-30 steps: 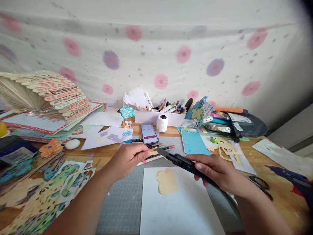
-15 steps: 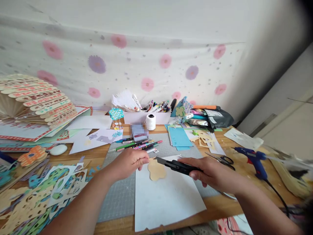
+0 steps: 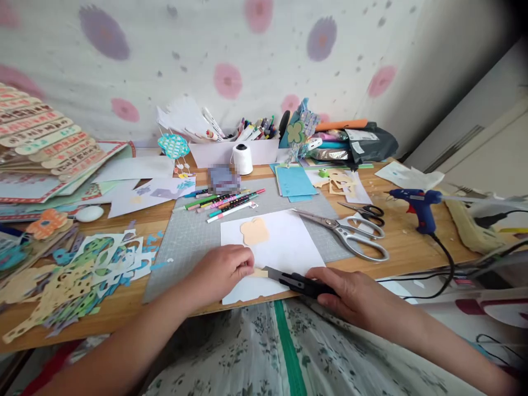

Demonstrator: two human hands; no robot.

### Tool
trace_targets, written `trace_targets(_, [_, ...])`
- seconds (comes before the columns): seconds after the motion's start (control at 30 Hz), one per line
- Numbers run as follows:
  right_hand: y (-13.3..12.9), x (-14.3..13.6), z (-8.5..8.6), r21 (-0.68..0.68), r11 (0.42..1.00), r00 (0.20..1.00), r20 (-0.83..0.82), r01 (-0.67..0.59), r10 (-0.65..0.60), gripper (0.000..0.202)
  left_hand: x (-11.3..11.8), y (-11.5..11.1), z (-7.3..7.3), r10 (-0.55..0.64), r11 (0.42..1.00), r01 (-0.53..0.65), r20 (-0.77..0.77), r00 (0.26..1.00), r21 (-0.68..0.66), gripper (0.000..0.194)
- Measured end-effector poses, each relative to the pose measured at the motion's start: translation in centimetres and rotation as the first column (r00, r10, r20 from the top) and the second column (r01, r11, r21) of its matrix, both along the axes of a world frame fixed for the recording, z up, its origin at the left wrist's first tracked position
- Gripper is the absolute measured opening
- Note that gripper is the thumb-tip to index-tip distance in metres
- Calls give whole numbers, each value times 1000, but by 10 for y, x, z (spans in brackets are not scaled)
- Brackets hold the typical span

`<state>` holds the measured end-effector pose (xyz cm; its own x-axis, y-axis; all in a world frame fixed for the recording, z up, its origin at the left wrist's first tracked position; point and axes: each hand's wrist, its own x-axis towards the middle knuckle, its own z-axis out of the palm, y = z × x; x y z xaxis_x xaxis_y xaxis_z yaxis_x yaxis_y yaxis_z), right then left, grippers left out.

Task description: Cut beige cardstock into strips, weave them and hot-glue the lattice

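Note:
My left hand [image 3: 231, 267] is closed in a pinch on a small beige paper strip [image 3: 259, 273]. The strip's free end meets the blade of a black utility knife [image 3: 305, 284], whose handle is in my right hand [image 3: 342, 289]. Both hands are low over the near edge of a white sheet [image 3: 284, 236]. Farther up on that sheet lies a beige flower-shaped paper cut-out [image 3: 254, 231], apart from both hands. Large metal scissors [image 3: 342, 230] rest at the sheet's right edge, beyond my right hand.
Beneath the sheet is a grey cutting mat [image 3: 177, 247], with several markers [image 3: 225, 202] on it. Patterned paper scraps [image 3: 82, 275] pile up at left. To the right are black-handled scissors [image 3: 367, 212] and a blue glue gun [image 3: 423, 209] with its cord. A white thread spool [image 3: 242, 159] stands behind.
Both hands have come down toward my body, away from the flower cut-out. The beige strip now shows between fingers and blade. The large scissors, hidden before, are visible. The view has tilted downward.

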<state>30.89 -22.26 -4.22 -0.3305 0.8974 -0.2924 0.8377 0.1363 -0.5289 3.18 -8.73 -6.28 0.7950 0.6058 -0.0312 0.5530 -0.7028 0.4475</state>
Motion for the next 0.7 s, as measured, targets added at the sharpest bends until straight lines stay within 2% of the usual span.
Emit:
trace_targets(0.17, [-7,-3,-5,68,998,989,145,-14,4,49,3,-4,-8,5,975,-7,10,1000,224,15])
trace_targets(0.33, [-14,-11,-9,165,986,971,234,4,-44,50,-3,-12,-14,-44,920,32,21,999,392,23])
trace_targets(0.53, [-15,-15,-10,186,983,949,310,5,-63,49,-20,-12,-14,-170,897,129,60,984,423,27])
trace_targets(0.7, [-18,-19,-8,198,980,962,263,22,-74,47,-24,-4,-12,-245,897,173,133,960,406,27])
